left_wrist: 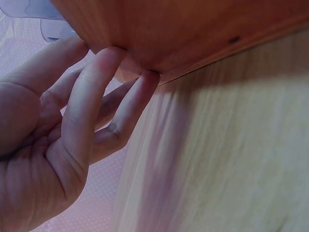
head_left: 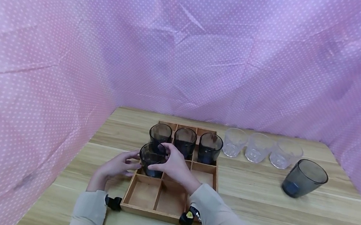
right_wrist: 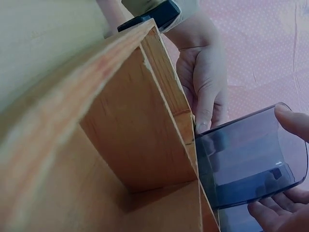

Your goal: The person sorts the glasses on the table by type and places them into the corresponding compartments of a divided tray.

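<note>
A dark tinted glass (head_left: 149, 163) stands in a left-hand compartment of the divided wooden box (head_left: 150, 213). My right hand (head_left: 177, 167) reaches across and grips this glass near its rim, thumb on one side and fingers on the other. In the right wrist view the tinted glass (right_wrist: 241, 157) rises out of its compartment. My left hand (head_left: 118, 165) is at the box's left side, with its fingertips (left_wrist: 147, 79) touching the outer wooden wall. Directly behind the held glass are three more dark glasses, left (head_left: 160, 134), middle (head_left: 185, 142) and right (head_left: 209, 150), side by side in the box.
Three clear glasses, left (head_left: 233, 143), middle (head_left: 257, 149) and right (head_left: 283, 154), line up on the wooden table (head_left: 256, 206) right of the box. Farther right stands another dark glass (head_left: 303, 180). Pink dotted cloth (head_left: 186, 61) hangs around the table's back and sides.
</note>
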`<state>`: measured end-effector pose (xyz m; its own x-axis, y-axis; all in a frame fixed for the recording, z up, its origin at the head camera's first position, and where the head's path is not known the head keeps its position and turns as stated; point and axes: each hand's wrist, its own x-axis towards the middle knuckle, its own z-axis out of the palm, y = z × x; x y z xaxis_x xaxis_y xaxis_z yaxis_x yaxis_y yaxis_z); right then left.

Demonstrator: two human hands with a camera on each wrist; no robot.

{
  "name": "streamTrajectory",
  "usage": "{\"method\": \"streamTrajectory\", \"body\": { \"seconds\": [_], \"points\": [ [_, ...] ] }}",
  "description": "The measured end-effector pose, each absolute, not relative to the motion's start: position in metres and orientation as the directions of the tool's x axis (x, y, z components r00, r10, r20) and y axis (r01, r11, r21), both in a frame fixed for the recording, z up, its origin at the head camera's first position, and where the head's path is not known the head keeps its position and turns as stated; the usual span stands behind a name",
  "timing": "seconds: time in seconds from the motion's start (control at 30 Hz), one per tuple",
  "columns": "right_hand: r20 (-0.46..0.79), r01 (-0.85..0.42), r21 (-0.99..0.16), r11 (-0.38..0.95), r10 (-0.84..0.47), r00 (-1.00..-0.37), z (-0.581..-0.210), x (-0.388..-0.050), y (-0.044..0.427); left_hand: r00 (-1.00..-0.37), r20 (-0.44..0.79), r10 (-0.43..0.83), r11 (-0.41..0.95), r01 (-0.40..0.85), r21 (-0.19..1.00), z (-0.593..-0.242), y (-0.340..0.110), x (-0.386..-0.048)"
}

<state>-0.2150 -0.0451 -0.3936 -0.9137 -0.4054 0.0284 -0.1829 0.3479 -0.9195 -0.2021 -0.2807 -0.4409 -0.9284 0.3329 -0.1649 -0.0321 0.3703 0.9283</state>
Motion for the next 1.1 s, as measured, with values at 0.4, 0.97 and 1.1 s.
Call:
{"method": "streamTrajectory", "body": {
  "seconds": [0.4, 0.97, 1.1],
  "points": [
    [0.004, -0.130, -0.954, 0.270, -0.420, -0.908, -0.391, -0.213, -0.033, -0.925, -0.157, 0.347, 0.365, -0.021, 0.931, -0.442, -0.279, -0.204],
    [0.016, -0.120, -0.973, 0.199, -0.456, -0.890, -0.388, -0.205, -0.008, -0.923, -0.169, 0.347, 0.346, -0.041, 0.937, -0.443, -0.284, -0.202],
    [0.006, -0.121, -0.971, 0.206, -0.487, -0.874, -0.382, -0.200, 0.001, -0.920, -0.168, 0.355, 0.344, -0.039, 0.938, -0.443, -0.284, -0.203]
  ]
}}
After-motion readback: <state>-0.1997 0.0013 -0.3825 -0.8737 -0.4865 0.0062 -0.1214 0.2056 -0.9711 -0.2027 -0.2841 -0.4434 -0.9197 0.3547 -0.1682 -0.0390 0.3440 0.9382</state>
